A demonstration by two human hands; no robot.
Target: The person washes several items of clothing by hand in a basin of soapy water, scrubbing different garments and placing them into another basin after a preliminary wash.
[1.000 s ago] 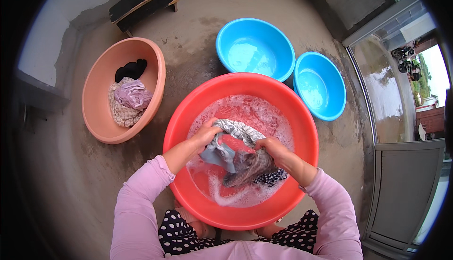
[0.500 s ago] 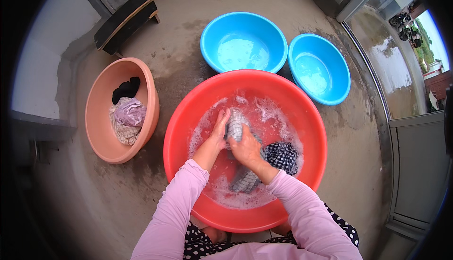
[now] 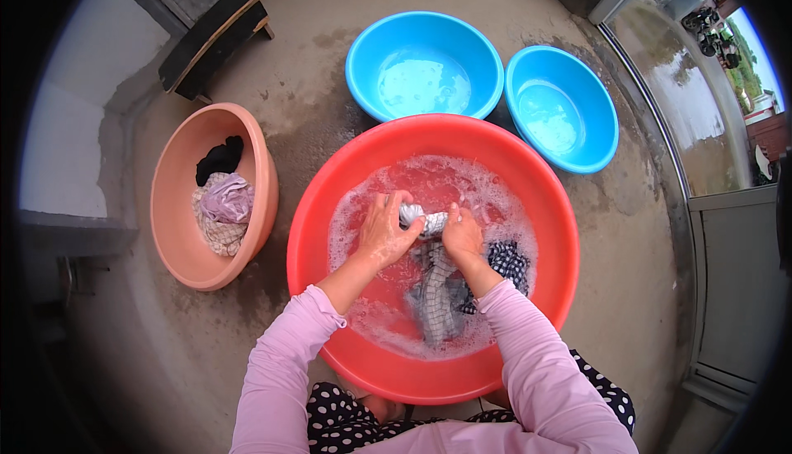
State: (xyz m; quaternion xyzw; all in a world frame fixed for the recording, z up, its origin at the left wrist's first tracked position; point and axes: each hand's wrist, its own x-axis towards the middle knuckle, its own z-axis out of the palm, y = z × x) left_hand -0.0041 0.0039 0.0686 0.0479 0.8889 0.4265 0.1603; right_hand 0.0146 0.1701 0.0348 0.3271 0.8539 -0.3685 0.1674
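A red basin (image 3: 561, 264) of soapy water sits in front of me. Over its middle my left hand (image 3: 391, 225) grips a wet pale checked cloth (image 3: 437, 293), its fingers curled round a bunched white part of it. My right hand (image 3: 460, 233) is closed on the same bunch, a little to the right. The rest of the cloth trails down into the water below my hands. A dark navy-and-white patterned cloth (image 3: 507, 263) lies in the suds beside it on the right, partly behind my right wrist.
A peach basin (image 3: 177, 235) holding black, lilac and beige checked clothes stands at the left. Two blue basins (image 3: 371, 91) (image 3: 590, 149) stand beyond the red one. A black wooden bench (image 3: 206, 37) is at the back left. A metal-framed doorway (image 3: 643, 83) opens on the right.
My hands, upright and close together half a second ago, now sit more side by side across the bunched cloth, my left turned palm-down. The cloth now hangs downward from them into the water.
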